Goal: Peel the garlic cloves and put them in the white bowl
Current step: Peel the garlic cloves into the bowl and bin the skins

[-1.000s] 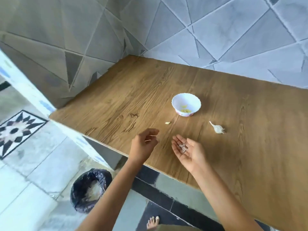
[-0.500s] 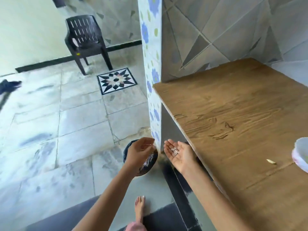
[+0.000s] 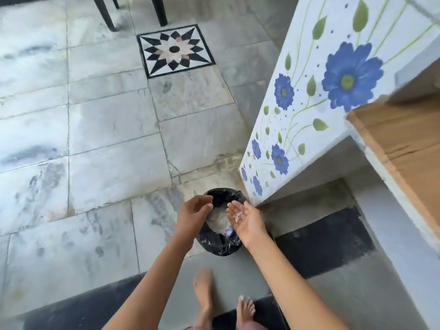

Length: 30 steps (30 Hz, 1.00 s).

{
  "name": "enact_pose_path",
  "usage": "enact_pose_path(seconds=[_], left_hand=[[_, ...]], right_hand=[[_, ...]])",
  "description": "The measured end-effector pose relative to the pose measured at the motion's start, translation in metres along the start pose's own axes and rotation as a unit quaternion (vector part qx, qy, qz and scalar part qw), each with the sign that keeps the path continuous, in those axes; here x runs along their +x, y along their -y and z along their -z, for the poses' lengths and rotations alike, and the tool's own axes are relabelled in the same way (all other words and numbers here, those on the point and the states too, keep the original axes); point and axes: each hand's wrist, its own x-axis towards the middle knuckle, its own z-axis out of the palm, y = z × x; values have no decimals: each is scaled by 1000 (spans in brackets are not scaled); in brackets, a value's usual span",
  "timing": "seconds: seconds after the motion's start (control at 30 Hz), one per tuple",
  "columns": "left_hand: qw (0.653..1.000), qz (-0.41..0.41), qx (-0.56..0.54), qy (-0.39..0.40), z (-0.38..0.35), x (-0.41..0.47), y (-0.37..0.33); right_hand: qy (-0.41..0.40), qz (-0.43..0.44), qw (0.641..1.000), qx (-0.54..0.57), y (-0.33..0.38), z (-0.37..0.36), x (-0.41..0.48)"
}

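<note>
Several pale, papery garlic skins [image 3: 238,217] lie in the right hand [image 3: 249,225].

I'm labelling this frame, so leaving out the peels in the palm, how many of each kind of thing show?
Hands: 2, left hand and right hand
Feet: 2
Bin: 1
Chair legs: 2
Star tile: 1
Total: 8

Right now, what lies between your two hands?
In the head view, the gap between the left hand and right hand shows only the black-lined bin on the floor below. The garlic skins rest on the right palm.
</note>
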Motion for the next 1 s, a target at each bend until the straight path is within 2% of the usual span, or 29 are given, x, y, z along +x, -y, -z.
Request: enact_pose_path(seconds=[0.13,0.2,0.27,0.37,0.43,0.53,0.6,0.63,0.67,0.7,0.77,0.8,0.83,0.9,0.93,1.0], left_hand=[[999,31,20,12,-24,94,75],[998,66,-16,18,-38,129,110],[992,114,-45,19,-53,157,147],[990,138,-25,22,-72,183,197],[992,118,14,31,-85,190,223],[997,8,52,63,-106,182,235],[985,-77,67,138,-123,176,244],[977,-92,90,172,-132,177,257],[973,-82,116,183,-136,181,271],[979,-25,116,164,-137,187,279],[986,125,91,62,-134,202,284],[985,147,89,24,-131,207,280],[989,125,78,8,-130,208,272],[999,-1,39,31,-128,202,252],[994,-63,40,78,-130,195,250],[972,-105,112,180,-134,181,278]], right_hand=[[-53,-25,998,-18,-21,3,118],[-67,-42,997,-16,-29,11,162],[-65,-68,995,-20,-39,25,200],[-75,-83,994,-22,-49,46,239],[-80,-88,993,-24,-56,57,260],[-72,-100,992,-31,-61,69,277],[-68,-112,991,-35,-63,76,286],[-61,-115,991,-39,-64,79,289],[-51,-120,991,-40,-66,81,289],[-41,-129,990,-34,-68,84,288],[-39,-130,990,-28,-70,92,286],[-40,-124,991,-31,-70,97,285],[-44,-118,991,-36,-69,100,285],[-55,-113,991,-41,-67,105,288],[-48,-113,992,-38,-66,104,289],[-11,-123,992,-29,-67,99,288]])
